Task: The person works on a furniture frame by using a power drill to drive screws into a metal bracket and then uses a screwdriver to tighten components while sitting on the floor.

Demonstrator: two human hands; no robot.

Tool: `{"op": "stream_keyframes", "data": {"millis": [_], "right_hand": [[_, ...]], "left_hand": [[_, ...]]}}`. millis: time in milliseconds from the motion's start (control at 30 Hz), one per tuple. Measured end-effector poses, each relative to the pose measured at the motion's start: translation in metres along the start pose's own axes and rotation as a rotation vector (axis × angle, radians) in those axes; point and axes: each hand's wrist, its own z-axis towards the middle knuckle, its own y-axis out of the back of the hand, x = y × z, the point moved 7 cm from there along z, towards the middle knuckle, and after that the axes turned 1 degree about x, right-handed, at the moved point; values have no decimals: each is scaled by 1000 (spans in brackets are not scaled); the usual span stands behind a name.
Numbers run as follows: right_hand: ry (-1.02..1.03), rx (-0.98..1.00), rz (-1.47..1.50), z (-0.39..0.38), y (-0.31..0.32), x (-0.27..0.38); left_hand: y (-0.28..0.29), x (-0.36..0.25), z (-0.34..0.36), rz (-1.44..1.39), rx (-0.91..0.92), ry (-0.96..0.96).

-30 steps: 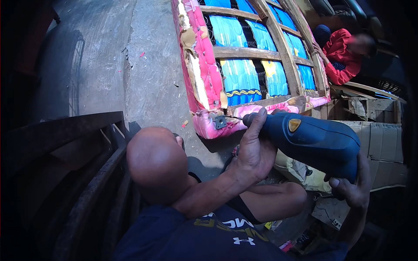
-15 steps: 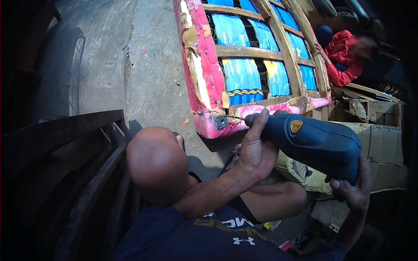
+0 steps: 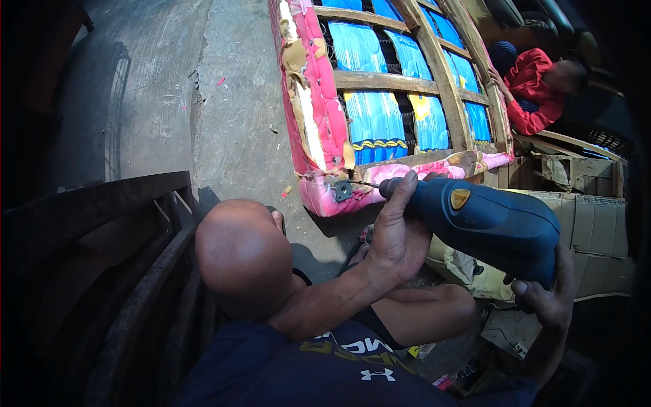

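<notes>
Right hand (image 3: 550,295) gripping the drill (image 3: 485,220), left hand (image 3: 399,237) cradling its nose.
Hold your bit (image 3: 367,184) steady against the dark plate (image 3: 343,191), mid-frame; tip contact is unclear.

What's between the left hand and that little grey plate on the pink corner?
In the head view, the dark chuck and thin bit of the blue drill lie between the left hand and the grey plate.

The dark-blue, rounded plastic power drill (image 3: 485,220) looks smooth, its thin, dark metal bit (image 3: 365,183) dull. The square grey metal plate (image 3: 343,190) looks matt, the long pink cloth padding (image 3: 332,129) quilted, and the straight brown wooden slats (image 3: 386,82) rough.
</notes>
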Motion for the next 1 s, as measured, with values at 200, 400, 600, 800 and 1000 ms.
{"op": "stream_keyframes", "data": {"millis": [200, 400, 600, 800, 1000], "right_hand": [[-14, -22, 20, -1, 1, -1], [5, 102, 122, 10, -12, 25], [-36, 145, 157, 12, -16, 31], [-57, 117, 154, 8, -14, 31], [-71, 145, 147, 13, -18, 34]], "left_hand": [[4, -1, -1, 40, -43, -39], [1, -5, -4, 39, -29, -39], [4, -9, -4, 91, -18, -78], [1, -6, -4, 76, -20, -52], [2, -9, -5, 87, -20, -53]]}}
